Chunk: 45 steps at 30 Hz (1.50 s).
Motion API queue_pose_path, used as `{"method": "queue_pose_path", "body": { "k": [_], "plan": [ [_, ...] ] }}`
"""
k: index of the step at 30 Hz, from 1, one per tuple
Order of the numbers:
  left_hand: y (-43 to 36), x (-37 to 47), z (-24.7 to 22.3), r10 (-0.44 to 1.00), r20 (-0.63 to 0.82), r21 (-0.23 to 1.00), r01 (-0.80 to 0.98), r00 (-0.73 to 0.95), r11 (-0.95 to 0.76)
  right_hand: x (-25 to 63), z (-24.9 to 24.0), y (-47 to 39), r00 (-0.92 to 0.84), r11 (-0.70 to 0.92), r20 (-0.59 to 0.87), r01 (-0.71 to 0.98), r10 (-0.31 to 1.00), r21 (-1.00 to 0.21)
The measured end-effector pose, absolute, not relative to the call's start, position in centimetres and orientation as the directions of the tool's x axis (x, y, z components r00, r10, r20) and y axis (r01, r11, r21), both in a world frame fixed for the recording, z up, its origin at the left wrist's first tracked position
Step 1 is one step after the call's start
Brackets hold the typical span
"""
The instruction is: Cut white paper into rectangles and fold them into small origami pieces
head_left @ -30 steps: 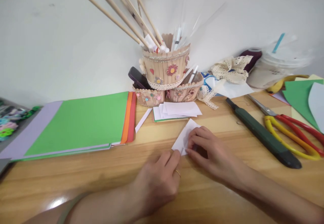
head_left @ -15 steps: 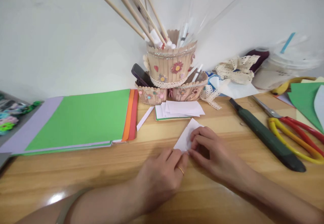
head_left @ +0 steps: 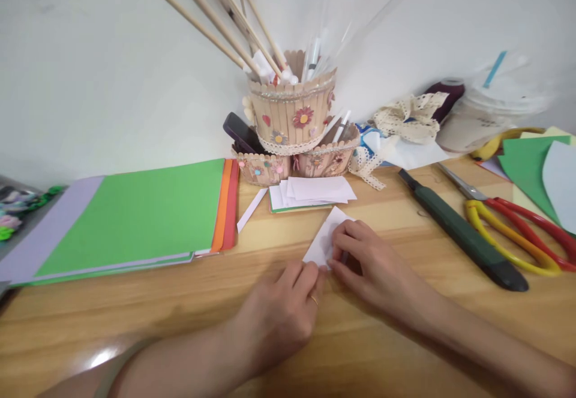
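Observation:
A small piece of white paper (head_left: 321, 241) lies at a slant on the wooden table, partly covered by my fingers. My left hand (head_left: 288, 302), with a ring on one finger, pinches its lower left edge. On the paper's right side, my right hand (head_left: 366, 263) has thumb and fingers closed on it. The two thumbs come close together at the near edge. Just beyond my hands lies a stack of white paper slips (head_left: 315, 191) with a green sheet at the bottom. A narrow paper strip (head_left: 252, 209) rests to the left of that stack.
Coloured paper sheets (head_left: 139, 218) lie at left. Craft-stick baskets (head_left: 292, 113) holding sticks and pens stand against the wall. At right are a dark green cutter (head_left: 463, 230), scissors (head_left: 513, 224), lace ribbon (head_left: 407, 119), a plastic cup (head_left: 486, 116) and green paper (head_left: 526, 161).
The whole view has shifted, so objects sit a little further left in the picture. My hands keep nearly the same hold on the white paper, with only a slight shift of the right fingers.

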State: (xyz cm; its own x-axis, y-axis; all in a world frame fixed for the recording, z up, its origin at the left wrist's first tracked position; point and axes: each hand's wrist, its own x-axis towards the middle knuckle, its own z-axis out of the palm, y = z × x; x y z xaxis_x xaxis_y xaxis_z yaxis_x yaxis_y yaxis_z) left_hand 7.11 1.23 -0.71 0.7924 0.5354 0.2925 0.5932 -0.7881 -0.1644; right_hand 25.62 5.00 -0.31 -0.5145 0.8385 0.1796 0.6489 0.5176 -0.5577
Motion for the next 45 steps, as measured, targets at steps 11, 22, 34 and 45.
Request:
{"method": "queue_pose_path", "body": {
  "k": [11,22,34,45],
  "plan": [
    [1.2,6.9,-0.3,0.629,0.221,-0.211,0.666,0.745,-0.715,28.0,0.3,5.6,-0.653,0.642,0.151,0.627,0.742,-0.441],
    [3.1,6.6,0.3,0.796,0.195,0.042,0.806,0.573,-0.590,26.5,1.4,2.9,-0.833,0.764,0.085,0.454,0.546,-0.459],
    [3.6,6.4,-0.5,0.767,0.348,-0.019,0.822,0.540,-0.570,26.3,0.8,3.1,-0.757,0.710,0.222,0.410,0.615,-0.572],
    [4.3,6.1,-1.1,0.626,0.482,-0.075,0.740,0.614,-0.668,25.4,-0.4,5.5,-0.369,0.372,0.125,0.738,0.921,-0.563]
  ]
}}
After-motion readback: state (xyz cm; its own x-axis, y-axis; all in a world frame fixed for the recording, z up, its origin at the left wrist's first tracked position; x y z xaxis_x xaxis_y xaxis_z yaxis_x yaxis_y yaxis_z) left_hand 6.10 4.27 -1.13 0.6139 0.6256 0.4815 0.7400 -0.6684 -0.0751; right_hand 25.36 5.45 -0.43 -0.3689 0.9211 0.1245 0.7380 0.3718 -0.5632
